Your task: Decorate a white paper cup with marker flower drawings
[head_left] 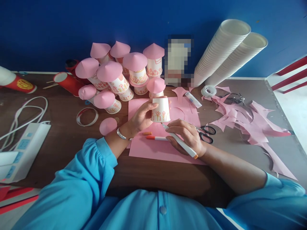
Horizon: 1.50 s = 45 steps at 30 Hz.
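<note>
My left hand [142,117] is wrapped around an upside-down white paper cup [161,110] with orange flowers drawn along its rim. My right hand [185,135] grips a white marker with an orange end [182,143], its tip touching the cup's lower edge. Both hands rest over a pink paper sheet [153,147] on the table. A second orange marker [155,138] and its cap [147,133] lie on the sheet between my hands.
Several decorated cups with pink cone roofs [120,73] stand behind. Two leaning stacks of white cups [227,54] are at the back right. Scissors [207,133], pink paper scraps [251,121], tape roll [208,91], glue stick [193,99], loose pink cone [107,126], power strip [22,150], red cups [68,83].
</note>
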{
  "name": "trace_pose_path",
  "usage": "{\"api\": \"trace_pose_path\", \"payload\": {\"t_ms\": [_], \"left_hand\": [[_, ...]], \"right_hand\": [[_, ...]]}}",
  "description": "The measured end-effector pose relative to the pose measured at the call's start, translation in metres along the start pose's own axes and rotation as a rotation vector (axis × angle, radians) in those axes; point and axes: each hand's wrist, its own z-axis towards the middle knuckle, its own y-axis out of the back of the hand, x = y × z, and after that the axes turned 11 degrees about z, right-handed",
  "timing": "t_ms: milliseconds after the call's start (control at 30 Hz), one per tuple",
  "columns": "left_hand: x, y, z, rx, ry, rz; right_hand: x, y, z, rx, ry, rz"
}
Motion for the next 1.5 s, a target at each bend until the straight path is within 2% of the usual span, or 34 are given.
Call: {"api": "trace_pose_path", "payload": {"t_ms": [333, 600, 933, 1133, 1233, 1500], "left_hand": [[0.0, 0.0, -0.003, 0.049, 0.022, 0.012], [-0.001, -0.005, -0.003, 0.033, 0.005, 0.069], [-0.004, -0.009, -0.005, -0.02, -0.039, 0.104], [-0.013, -0.015, -0.01, -0.084, -0.113, 0.273], [-0.015, -0.018, -0.01, -0.096, -0.13, 0.288], [-0.013, -0.016, -0.013, -0.067, -0.028, 0.26]], "right_hand": [[0.001, 0.0, 0.001, 0.035, 0.001, 0.044], [0.0, 0.0, 0.001, 0.048, 0.013, 0.055], [0.0, 0.0, 0.001, 0.028, -0.002, 0.017], [0.0, 0.001, 0.002, 0.01, 0.006, -0.015], [0.0, 0.003, 0.003, 0.0, -0.009, -0.034], [0.002, 0.003, 0.004, -0.009, -0.015, -0.054]]}}
